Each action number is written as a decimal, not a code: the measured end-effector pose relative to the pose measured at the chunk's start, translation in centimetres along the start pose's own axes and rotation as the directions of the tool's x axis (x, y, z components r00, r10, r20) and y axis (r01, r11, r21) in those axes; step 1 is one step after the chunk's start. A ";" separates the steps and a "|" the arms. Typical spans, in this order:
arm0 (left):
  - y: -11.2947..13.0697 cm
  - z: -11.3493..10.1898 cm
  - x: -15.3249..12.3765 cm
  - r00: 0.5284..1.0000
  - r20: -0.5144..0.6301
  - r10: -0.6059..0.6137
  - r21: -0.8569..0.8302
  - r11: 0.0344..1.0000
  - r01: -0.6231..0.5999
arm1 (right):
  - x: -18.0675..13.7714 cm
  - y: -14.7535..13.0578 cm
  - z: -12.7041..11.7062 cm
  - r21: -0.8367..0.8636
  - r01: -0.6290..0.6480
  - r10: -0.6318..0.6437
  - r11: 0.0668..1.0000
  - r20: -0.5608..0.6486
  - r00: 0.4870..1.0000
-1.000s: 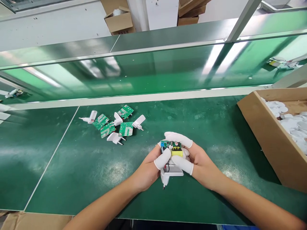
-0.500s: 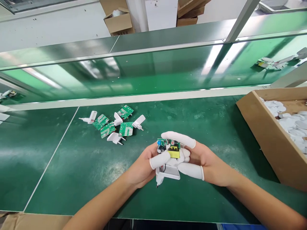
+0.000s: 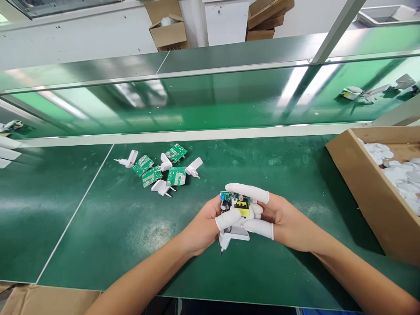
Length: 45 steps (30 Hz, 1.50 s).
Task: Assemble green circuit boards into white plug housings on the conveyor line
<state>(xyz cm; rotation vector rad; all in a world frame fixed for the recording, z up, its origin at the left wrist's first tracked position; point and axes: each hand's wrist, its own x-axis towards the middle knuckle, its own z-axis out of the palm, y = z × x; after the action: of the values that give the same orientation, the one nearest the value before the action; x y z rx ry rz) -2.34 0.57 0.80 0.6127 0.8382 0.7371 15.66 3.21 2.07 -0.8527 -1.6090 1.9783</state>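
Note:
Between my two hands, above the near part of the green bench, is a small circuit board (image 3: 242, 209) with a yellow-and-black transformer and other components facing up. A white plug housing (image 3: 236, 234) with a pin pointing down hangs just below the board, also in the grip. My left hand (image 3: 208, 223) is closed on them from the left, its thumb across the board's lower edge. From the right, my right hand (image 3: 275, 214) grips the board, with the index finger along its far edge. White finger cots cover several fingers. Some fingertips are hidden behind the board.
Several green circuit boards (image 3: 176, 176) with white plug housings (image 3: 162, 187) lie in a cluster at the left centre. An open cardboard box (image 3: 361, 192) of white round pieces stands at the right. Beyond the bench runs a green belt (image 3: 203, 105) carrying more assemblies.
The whole view has shifted slightly, so the scene sits a little further right. Both hands keep hold of the circuit board with almost the same grip.

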 end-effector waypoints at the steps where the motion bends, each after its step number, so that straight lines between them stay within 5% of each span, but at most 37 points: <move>1: -0.2 0.0 0.0 1.000 -0.017 0.004 -0.006 1.000 -0.004 | 0.1 0.2 0.1 -0.029 0.000 -0.001 1.000 -0.023 1.000; 7: -1.1 0.1 0.3 0.996 -0.071 0.062 0.034 0.998 -0.060 | 0.4 1.0 0.4 -0.152 0.008 -0.026 0.988 -0.115 0.993; 14: -0.6 -0.6 0.5 0.997 0.076 0.015 0.069 0.997 -0.020 | 0.4 0.7 0.3 -0.031 0.011 -0.014 0.999 -0.095 0.995; 27: -1.0 0.7 0.4 0.987 -0.120 0.102 0.013 0.995 -0.101 | 0.1 0.4 0.7 0.032 0.051 -0.051 0.998 0.006 0.999; 33: -0.6 0.5 0.2 0.993 -0.101 0.054 -0.056 0.997 -0.060 | 0.1 0.5 1.3 -0.203 0.094 -0.104 0.975 -0.039 0.994; 39: -0.6 0.6 0.0 0.986 -0.164 0.003 0.000 1.000 -0.002 | 0.3 2.3 2.5 -0.457 0.115 -0.244 0.882 -0.233 0.941; 45: -0.7 1.0 0.0 0.988 -0.154 -0.011 -0.040 0.999 0.005 | 0.1 2.3 1.7 -0.592 0.227 -0.352 0.773 -0.103 0.930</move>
<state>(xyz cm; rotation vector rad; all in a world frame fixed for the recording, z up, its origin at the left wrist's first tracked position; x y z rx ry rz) -1.26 -0.01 0.81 0.5212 0.9654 0.7996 14.49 1.54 0.03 -0.9097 -2.0930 1.1462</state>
